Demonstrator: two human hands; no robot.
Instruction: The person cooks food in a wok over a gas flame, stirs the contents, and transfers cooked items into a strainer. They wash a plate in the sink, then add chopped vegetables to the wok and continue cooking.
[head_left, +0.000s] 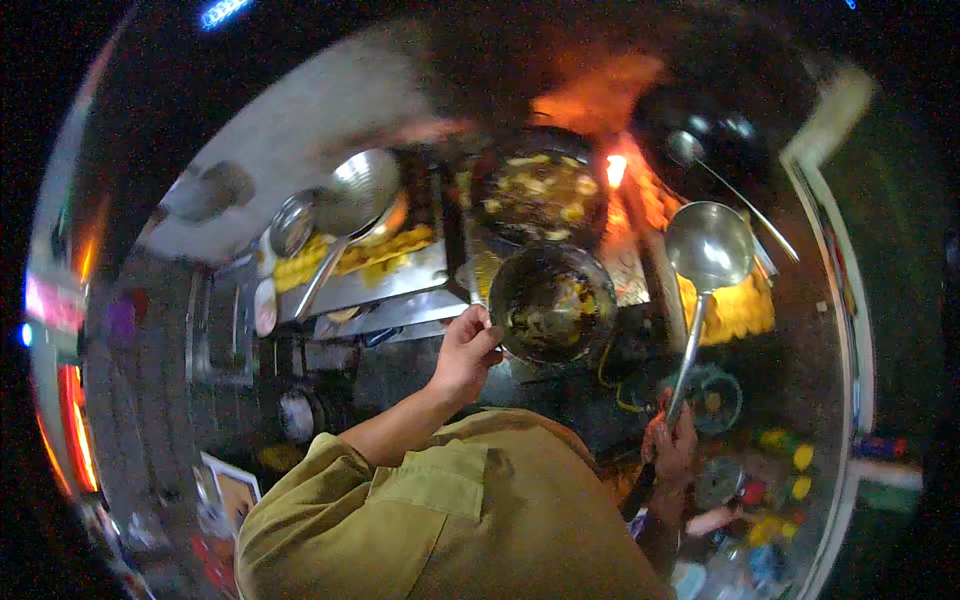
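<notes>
My left hand (469, 356) grips the rim of a dark round metal bowl (553, 304), with some dark contents and bits of yellow inside. Just beyond the bowl, a wok (538, 191) holds pale pieces of food in dark liquid or oil. At the right, my right hand (671, 439) is closed around the handle of a large steel ladle (709, 247). The ladle's round bowl is raised to the right of the wok, near an orange flame (616, 171). Blur hides what the food is.
A perforated metal strainer (366, 191) lies on the left counter (375, 281) beside a small round container (294, 223) and yellow material. Another long-handled ladle (750, 202) rests at the back right. Yellow material (731, 311) lies under the raised ladle. Various containers stand at the lower right.
</notes>
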